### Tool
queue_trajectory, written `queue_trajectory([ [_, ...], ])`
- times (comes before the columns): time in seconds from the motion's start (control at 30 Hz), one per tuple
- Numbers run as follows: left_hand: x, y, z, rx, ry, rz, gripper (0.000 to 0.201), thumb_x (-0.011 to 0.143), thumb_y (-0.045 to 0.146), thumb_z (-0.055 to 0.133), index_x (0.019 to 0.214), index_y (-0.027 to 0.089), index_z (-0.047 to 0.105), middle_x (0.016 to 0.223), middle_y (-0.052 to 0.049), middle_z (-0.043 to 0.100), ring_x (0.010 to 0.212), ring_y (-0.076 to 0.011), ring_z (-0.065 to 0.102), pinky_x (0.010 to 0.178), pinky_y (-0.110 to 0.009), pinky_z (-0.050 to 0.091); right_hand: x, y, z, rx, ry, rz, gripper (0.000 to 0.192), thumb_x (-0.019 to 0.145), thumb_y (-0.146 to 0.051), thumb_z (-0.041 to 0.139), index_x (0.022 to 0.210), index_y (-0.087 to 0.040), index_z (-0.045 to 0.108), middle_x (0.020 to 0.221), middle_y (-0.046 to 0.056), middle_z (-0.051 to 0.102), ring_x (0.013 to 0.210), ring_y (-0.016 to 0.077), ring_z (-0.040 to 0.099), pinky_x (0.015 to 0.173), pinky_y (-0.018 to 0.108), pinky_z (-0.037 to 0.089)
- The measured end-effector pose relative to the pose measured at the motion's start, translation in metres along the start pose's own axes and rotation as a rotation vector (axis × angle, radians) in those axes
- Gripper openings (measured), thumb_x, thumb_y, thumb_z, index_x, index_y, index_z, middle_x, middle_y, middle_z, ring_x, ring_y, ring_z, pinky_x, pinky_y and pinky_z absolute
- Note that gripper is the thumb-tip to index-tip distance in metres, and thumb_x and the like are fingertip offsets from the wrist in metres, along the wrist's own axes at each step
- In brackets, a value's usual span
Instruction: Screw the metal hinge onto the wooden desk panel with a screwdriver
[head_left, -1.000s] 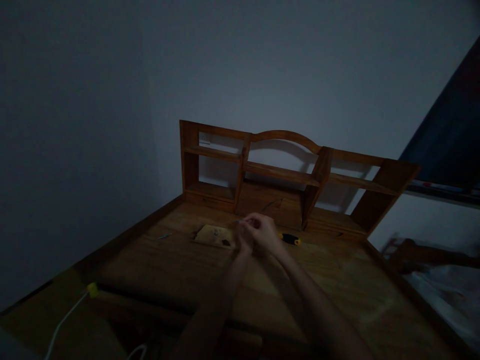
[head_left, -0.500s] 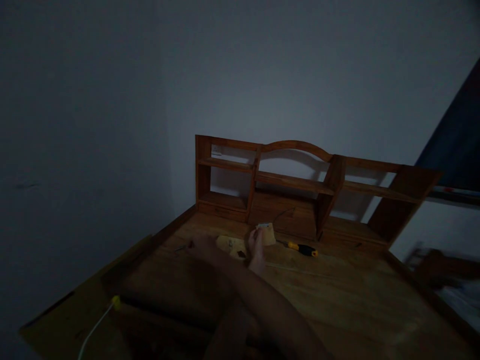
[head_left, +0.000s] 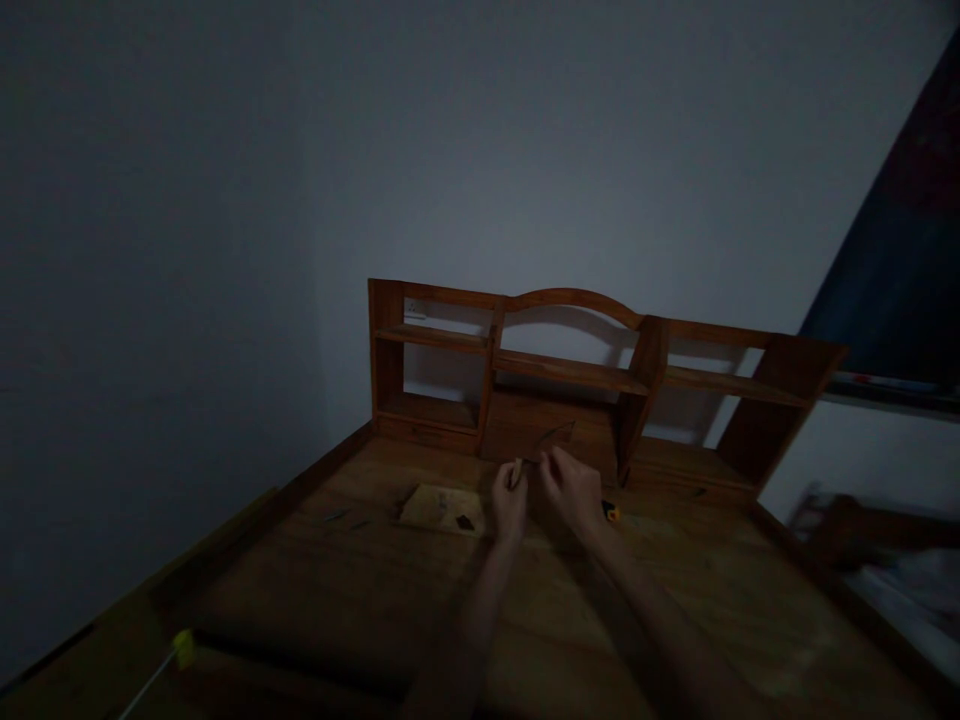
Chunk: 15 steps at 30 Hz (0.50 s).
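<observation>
My left hand (head_left: pixel 510 503) is closed around a small pale piece that looks like wood (head_left: pixel 517 472), now seen almost edge-on. Close beside it, on the right, my right hand (head_left: pixel 574 487) has its fingers pinched together. A small dark bit shows between the two hands, too dim to name. To the left of my left hand lies a flat pale panel (head_left: pixel 439 506) with a dark diamond-shaped mark. Behind my right wrist pokes the black-and-yellow handle end (head_left: pixel 612 512) of a hand tool, the rest being hidden.
A wooden shelf unit (head_left: pixel 570 368) stands along the back of the wooden table (head_left: pixel 675 600). Thin slender items (head_left: pixel 337 515) lie on the left. A thin curved dark line (head_left: pixel 556 433) shows above my hands. A yellow-ended white cord (head_left: pixel 184 645) is at lower left.
My right hand has come from the left side of the table across to the pale piece. My left hand has turned that piece from face-on to edge-on. The view has shifted slightly.
</observation>
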<state>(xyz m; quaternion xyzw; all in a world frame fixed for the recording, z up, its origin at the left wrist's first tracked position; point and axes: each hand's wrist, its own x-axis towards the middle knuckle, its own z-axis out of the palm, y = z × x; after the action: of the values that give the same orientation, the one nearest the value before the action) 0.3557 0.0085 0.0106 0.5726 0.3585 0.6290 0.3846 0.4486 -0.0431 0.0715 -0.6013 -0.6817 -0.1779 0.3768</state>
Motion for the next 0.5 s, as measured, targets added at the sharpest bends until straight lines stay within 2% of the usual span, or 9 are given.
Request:
queue_trajectory([
  [0.07, -0.006, -0.003, 0.007, 0.028, 0.008, 0.012, 0.016, 0.093, 0.030, 0.057, 0.096, 0.016, 0.062, 0.092, -0.005, 0.066, 0.086, -0.0172, 0.064, 0.078, -0.031, 0.053, -0.022, 0.036, 0.002, -0.062, -0.010, 0.062, 0.034, 0.098, -0.040, 0.035, 0.085, -0.021, 0.060, 0.076, 0.009, 0.068, 0.068, 0.0208, 0.062, 0.062, 0.029, 0.033],
  [0.17, -0.021, -0.002, 0.014, 0.166, -0.065, 0.130, 0.009, 0.090, 0.029, 0.059, 0.092, 0.022, 0.064, 0.091, -0.003, 0.069, 0.086, -0.0179, 0.065, 0.077, -0.029, 0.051, -0.053, 0.065, 0.014, -0.051, -0.038, 0.127, 0.035, 0.096, -0.044, 0.036, 0.093, -0.021, 0.062, 0.083, 0.010, 0.071, 0.068, 0.0222, 0.064, 0.063, 0.029, 0.035],
  [0.27, -0.033, 0.004, 0.016, 0.300, -0.140, 0.236, 0.007, 0.089, 0.026, 0.059, 0.094, 0.026, 0.064, 0.094, -0.002, 0.069, 0.088, -0.0184, 0.065, 0.080, -0.029, 0.050, -0.067, 0.072, 0.022, 0.099, -0.079, 0.197, 0.036, 0.096, -0.047, 0.035, 0.088, -0.022, 0.060, 0.076, 0.008, 0.069, 0.066, 0.0214, 0.063, 0.062, 0.029, 0.037],
  [0.33, -0.037, 0.009, 0.016, 0.344, -0.144, 0.257, 0.008, 0.090, 0.025, 0.058, 0.095, 0.026, 0.064, 0.095, -0.002, 0.069, 0.088, -0.0184, 0.065, 0.079, -0.029, 0.050, -0.068, 0.072, 0.022, 0.173, -0.085, 0.234, 0.037, 0.095, -0.050, 0.035, 0.085, -0.022, 0.059, 0.072, 0.006, 0.067, 0.065, 0.0211, 0.063, 0.062, 0.028, 0.038],
  [0.5, -0.036, 0.015, 0.014, 0.346, -0.175, 0.322, 0.009, 0.090, 0.021, 0.057, 0.096, 0.025, 0.063, 0.095, -0.002, 0.068, 0.088, -0.0169, 0.064, 0.078, -0.027, 0.049, -0.066, 0.071, 0.021, 0.223, -0.100, 0.221, 0.039, 0.097, -0.047, 0.032, 0.094, -0.021, 0.060, 0.082, 0.009, 0.070, 0.074, 0.0223, 0.065, 0.066, 0.029, 0.039],
])
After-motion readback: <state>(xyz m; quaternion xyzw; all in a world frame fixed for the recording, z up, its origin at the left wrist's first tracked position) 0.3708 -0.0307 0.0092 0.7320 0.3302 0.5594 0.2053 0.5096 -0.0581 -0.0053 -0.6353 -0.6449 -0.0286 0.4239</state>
